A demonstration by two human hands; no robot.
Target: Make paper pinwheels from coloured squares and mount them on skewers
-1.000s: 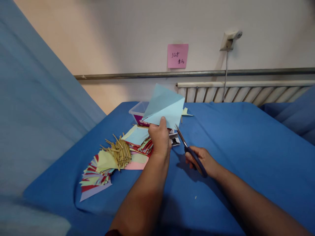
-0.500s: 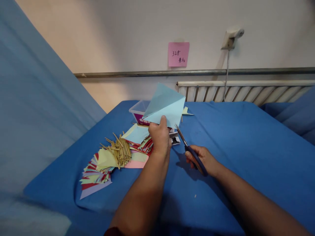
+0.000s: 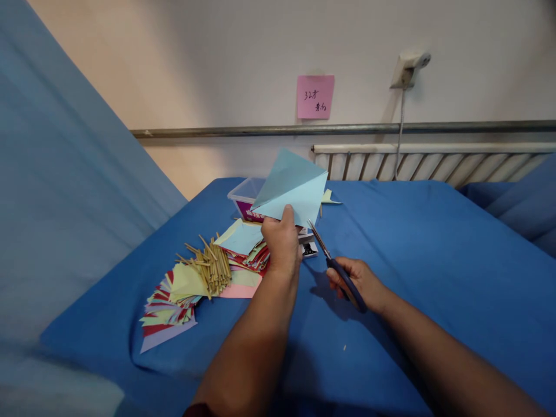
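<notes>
My left hand [image 3: 282,240] pinches a creased sheet of light blue paper [image 3: 295,185] by its lower edge, thumb on top, holding it up above the table. In my right hand [image 3: 356,281] is a pair of scissors [image 3: 332,263] with dark blue handles. The blades point up and left, and their tips are at the paper's lower right corner. Whether the tips touch the paper I cannot tell. Beside my left wrist lies a stack of coloured paper squares [image 3: 243,240]. Left of it is a heap of thin rolled sticks [image 3: 212,266], next to fanned paper pieces [image 3: 169,307].
Behind the blue paper stands a clear plastic tub [image 3: 245,191] with a purple label. A small white box [image 3: 310,249] with something black in it sits right of my left hand. A yellow paper scrap [image 3: 330,198] lies beyond. Blue cloth [image 3: 434,260] covers the table; a radiator [image 3: 434,162] stands behind.
Almost nothing differs. Both hands keep their places, and the blue paper and the scissors have hardly moved.
</notes>
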